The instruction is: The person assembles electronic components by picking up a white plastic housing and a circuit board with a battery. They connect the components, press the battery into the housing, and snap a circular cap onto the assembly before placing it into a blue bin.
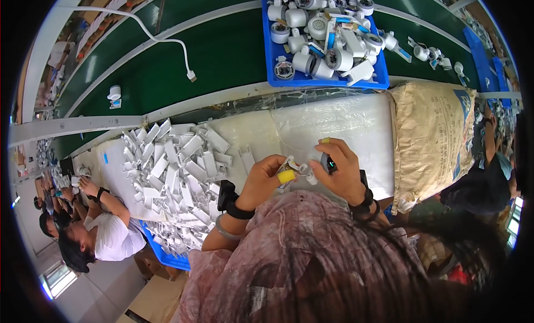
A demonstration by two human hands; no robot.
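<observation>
In front of my chest, my left hand [259, 184] is closed on a small white plastic bracket [288, 166], its fingers partly hiding it. My right hand [346, 173] is wrapped round a small white fan-like or camera-like unit whose dark round face [331, 165] shows a small green light. A white jointed end [305, 170] lies between the hands; whether the two parts are joined I cannot tell. Yellow wraps cover a digit on each hand. Left of my left hand is a heap of white plastic shells [178, 167], with one shell [246, 158] lying apart.
A blue bin [328, 84] full of round white units stands on the green conveyor [222, 56]. A white cable [167, 41] hangs across it. A brown sack [425, 139] stands at right; another blue tray [172, 260] sits below the heap. Other people [114, 228] work at far left and right.
</observation>
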